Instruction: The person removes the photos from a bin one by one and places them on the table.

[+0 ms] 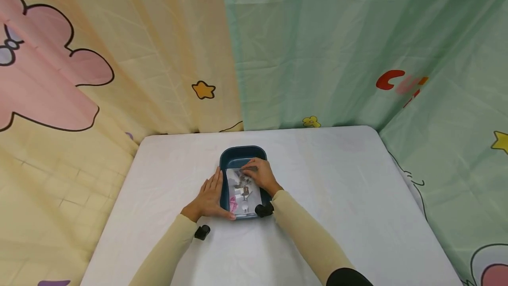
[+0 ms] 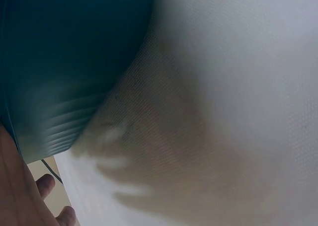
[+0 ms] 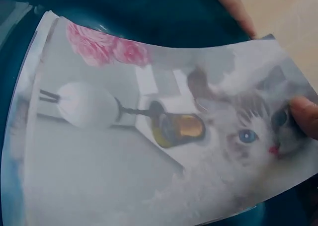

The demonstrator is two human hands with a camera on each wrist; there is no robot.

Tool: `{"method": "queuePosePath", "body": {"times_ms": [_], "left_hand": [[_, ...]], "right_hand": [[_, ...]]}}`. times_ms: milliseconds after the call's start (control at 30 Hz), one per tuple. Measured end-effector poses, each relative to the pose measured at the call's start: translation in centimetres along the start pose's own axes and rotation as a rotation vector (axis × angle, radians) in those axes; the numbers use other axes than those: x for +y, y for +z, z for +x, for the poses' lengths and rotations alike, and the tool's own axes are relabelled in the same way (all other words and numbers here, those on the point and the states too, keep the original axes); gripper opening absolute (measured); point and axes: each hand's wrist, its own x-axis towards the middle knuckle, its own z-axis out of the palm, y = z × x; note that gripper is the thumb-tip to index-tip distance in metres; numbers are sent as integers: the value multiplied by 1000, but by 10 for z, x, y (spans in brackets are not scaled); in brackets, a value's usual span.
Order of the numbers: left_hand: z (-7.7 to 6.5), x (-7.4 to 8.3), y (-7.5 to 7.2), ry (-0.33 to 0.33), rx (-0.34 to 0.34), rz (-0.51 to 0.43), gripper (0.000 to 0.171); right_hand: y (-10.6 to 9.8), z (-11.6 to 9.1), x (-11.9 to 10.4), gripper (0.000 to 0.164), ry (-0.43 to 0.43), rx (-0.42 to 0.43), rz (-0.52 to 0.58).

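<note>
A dark blue-green plastic tray (image 1: 243, 149) sits on the table, longer front to back than wide. Inside it lies a paper booklet (image 1: 234, 189), its cover printed with a kitten, pink flowers and a white round shape. My right hand (image 1: 259, 174) pinches the booklet's far end; in the right wrist view the thumb (image 3: 305, 117) lies on the kitten picture of the booklet (image 3: 114, 156), which bends upward. Along the tray's left side rests my left hand (image 1: 210, 197), fingers straight and thumb by the near edge. The left wrist view shows the tray's outer wall (image 2: 74, 62) close up.
The table (image 1: 325, 180) has a white cloth over it. Printed curtains (image 1: 166, 56) hang behind and at both sides. Black wrist cameras (image 1: 202, 232) sit on both wrists, the right one overlapping the tray's near right corner.
</note>
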Motion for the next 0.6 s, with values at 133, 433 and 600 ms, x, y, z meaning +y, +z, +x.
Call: {"method": "queuePosePath", "body": {"times_ms": [133, 433, 600], "left_hand": [[-1, 0, -1, -11, -2, 4, 152], [0, -1, -1, 2, 18, -15, 152], [0, 1, 0, 2, 15, -1, 152]], "right_hand": [[1, 1, -1, 11, 54, -16, 25], [-2, 2, 1, 12, 58, -50, 22], [-9, 2, 2, 14, 58, -95, 47]]}}
